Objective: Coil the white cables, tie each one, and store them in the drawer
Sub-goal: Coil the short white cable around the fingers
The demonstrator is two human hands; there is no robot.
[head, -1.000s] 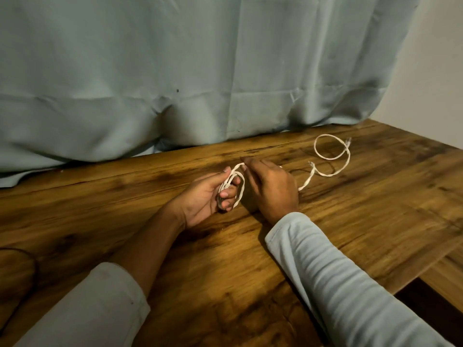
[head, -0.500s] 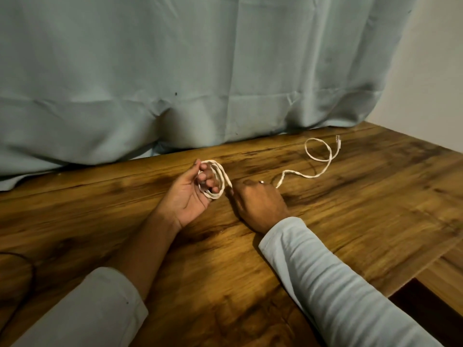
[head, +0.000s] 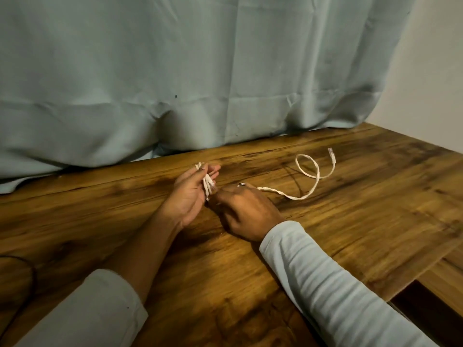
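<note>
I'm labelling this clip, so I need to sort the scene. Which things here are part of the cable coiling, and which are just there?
In use:
white cable, coils round the left hand
right hand, on the cable
table

Just there:
curtain
dark cord, left edge

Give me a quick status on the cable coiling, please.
Left hand holds coiled loops of white cable. Right hand grips the strand. Tail with plug still loose on table.

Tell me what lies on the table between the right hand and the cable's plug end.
Head view: only the white cable's own slack, looping once toward the plug from the right hand; otherwise bare wood.
</note>
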